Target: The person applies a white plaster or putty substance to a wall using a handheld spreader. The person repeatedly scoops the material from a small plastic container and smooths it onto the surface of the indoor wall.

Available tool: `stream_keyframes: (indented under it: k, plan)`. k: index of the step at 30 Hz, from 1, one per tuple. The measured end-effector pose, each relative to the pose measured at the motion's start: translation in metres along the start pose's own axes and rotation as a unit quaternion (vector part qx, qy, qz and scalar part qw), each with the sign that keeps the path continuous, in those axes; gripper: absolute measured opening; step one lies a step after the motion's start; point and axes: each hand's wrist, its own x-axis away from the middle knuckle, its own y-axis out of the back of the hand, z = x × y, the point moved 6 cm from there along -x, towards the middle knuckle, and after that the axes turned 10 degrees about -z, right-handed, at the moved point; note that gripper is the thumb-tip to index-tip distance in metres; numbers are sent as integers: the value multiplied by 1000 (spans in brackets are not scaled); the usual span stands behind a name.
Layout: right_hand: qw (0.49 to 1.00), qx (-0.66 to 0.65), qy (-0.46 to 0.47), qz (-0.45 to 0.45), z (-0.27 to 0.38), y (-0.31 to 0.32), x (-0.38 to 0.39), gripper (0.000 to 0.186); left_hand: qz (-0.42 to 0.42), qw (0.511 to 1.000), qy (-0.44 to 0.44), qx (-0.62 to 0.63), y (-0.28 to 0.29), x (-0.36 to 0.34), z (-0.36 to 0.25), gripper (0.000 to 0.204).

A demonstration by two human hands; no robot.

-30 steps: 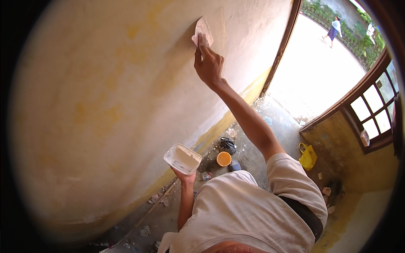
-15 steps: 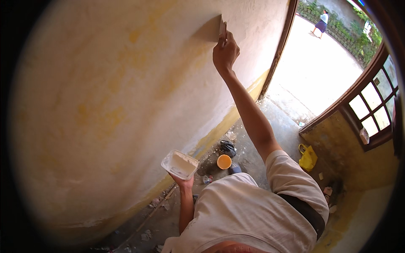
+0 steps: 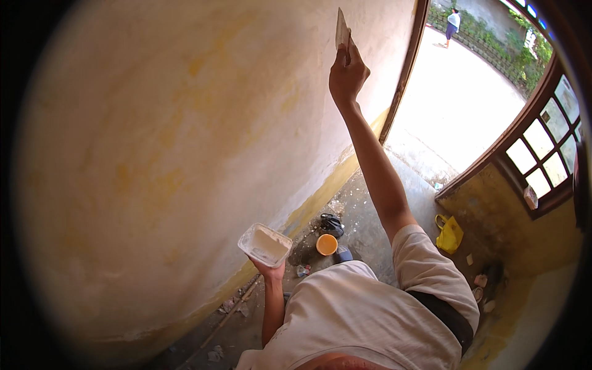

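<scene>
High up near the doorway, my right hand (image 3: 349, 77) grips a putty knife (image 3: 341, 34) with a flat blade, its tip pointing upward. The blade is close to the wall (image 3: 203, 142); whether it touches I cannot tell. That wall is whitish, with yellow patches showing through. Lower down, my left hand (image 3: 269, 269) supports a white rectangular plastic tub (image 3: 265, 245) from below. Whitish paste coats the inside of the tub, which is tilted so its opening shows.
On the floor stand an orange-topped round container (image 3: 327, 245) and a black bag-like bundle (image 3: 331, 225). A yellow bag (image 3: 449, 234) lies by the right wall under a window (image 3: 546, 145). A long stick (image 3: 225, 314) lies along the wall's foot. Outside the doorway, a person (image 3: 453, 28) is walking.
My right hand and the putty knife have moved right and slightly up, and the dark shadow beside the blade is gone. The tub has barely shifted. The person outside has moved left.
</scene>
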Motion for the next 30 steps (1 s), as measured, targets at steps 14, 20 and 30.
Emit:
stream_keyframes:
  k: [14,20,30]
  plan:
    - [999,-37,-3,-32,-17,26,-6,17,17,1000,-14,17,0,0,4,56]
    - [999,31,23,-20,-15,-21,-30,22,-12,1000,-25,-10,-14,8,4,55]
    - [982,-122,70,126,44,5,74,11,-2,1000,-11,-3,-6,7,-6,53]
